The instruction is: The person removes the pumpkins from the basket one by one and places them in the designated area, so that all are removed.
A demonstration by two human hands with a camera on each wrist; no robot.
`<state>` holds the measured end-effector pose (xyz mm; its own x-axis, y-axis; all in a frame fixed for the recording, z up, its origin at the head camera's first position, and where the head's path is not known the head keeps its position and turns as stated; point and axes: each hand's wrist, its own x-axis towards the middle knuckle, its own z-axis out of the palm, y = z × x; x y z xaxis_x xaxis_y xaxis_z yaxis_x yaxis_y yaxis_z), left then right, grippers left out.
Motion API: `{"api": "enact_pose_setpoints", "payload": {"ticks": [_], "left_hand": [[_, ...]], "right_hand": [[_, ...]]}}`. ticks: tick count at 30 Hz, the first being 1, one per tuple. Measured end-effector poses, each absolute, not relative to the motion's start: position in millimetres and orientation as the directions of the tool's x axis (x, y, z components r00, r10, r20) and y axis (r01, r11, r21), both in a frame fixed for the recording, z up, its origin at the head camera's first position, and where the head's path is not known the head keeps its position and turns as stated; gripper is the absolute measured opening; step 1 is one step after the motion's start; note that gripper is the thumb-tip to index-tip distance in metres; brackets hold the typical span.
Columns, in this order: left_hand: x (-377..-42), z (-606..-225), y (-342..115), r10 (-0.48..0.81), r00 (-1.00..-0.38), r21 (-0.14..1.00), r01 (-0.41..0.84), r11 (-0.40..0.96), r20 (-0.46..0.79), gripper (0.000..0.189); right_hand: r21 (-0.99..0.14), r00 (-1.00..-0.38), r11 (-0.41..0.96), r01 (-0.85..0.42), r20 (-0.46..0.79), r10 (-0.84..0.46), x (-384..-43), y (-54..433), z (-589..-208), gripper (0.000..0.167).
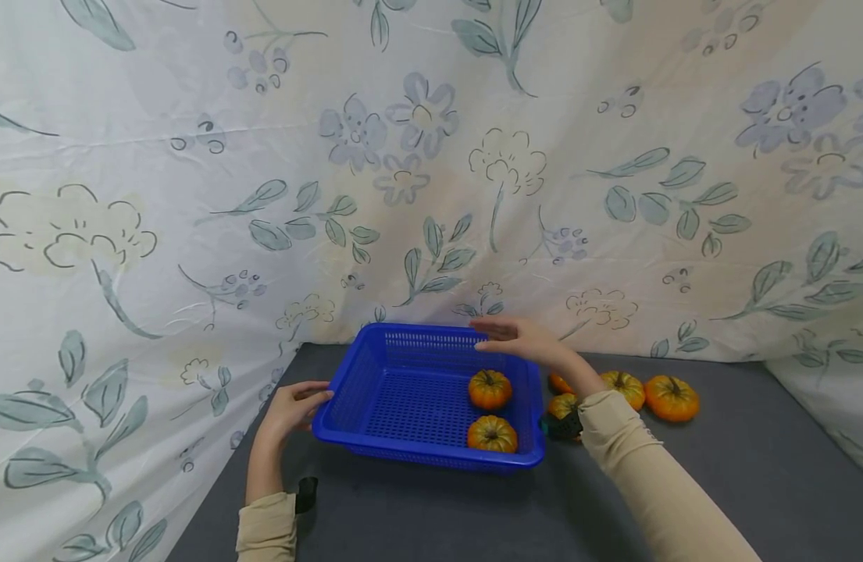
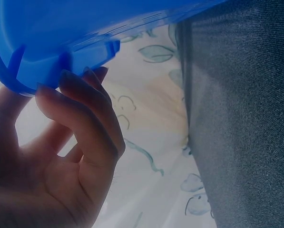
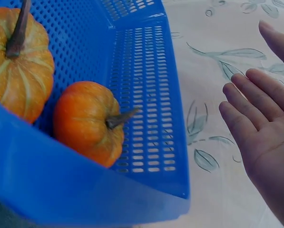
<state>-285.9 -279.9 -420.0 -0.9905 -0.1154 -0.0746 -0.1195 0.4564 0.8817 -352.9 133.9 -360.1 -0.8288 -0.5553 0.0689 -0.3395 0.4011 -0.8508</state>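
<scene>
A blue perforated plastic basket (image 1: 417,457) holds two small orange pumpkins, one toward the back (image 1: 490,389) and one at the front (image 1: 492,435), both on its right side. My left hand (image 1: 297,409) grips the basket's left rim; in the left wrist view its curled fingers (image 2: 92,111) lie on the rim's underside. My right hand (image 1: 518,340) is at the basket's back right corner, fingers extended. The right wrist view has the palm (image 3: 270,137) apart from the basket wall (image 3: 149,99), with nothing held.
Several more pumpkins rest on the dark table (image 1: 740,460) to the right of the basket, including one at the far right (image 1: 672,398); my right forearm partly covers others. A flowered cloth (image 1: 431,234) hangs behind the table and along its left side.
</scene>
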Motion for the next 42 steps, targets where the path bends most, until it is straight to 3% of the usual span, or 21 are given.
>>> {"api": "enact_pose_setpoints", "payload": {"ticks": [15,23,33,37,42], "left_hand": [[-285,-420,-283,-0.124,-0.988,0.868,-0.140,0.476,-0.092,0.044],[-285,-418,-283,-0.121,-0.989,0.867,-0.137,0.479,-0.090,0.044],[-286,-418,-284,-0.119,-0.989,0.866,-0.137,0.482,-0.090,0.045],[-286,-419,-285,-0.114,-0.989,0.865,-0.134,0.484,-0.090,0.046],[-288,-418,-284,-0.111,-0.989,0.870,-0.142,0.472,-0.101,0.046]], "right_hand": [[-0.875,-0.775,0.405,-0.265,-0.057,-0.629,-348,111,-379,0.063],[-0.822,-0.634,0.496,-0.282,-0.229,-0.739,-346,107,-384,0.050],[-0.819,-0.451,0.541,-0.189,-0.417,-0.789,-347,112,-391,0.051],[-0.801,-0.438,0.574,-0.169,-0.461,-0.772,-347,111,-391,0.051],[-0.746,-0.470,0.651,-0.139,-0.529,-0.707,-346,109,-391,0.055]]}}
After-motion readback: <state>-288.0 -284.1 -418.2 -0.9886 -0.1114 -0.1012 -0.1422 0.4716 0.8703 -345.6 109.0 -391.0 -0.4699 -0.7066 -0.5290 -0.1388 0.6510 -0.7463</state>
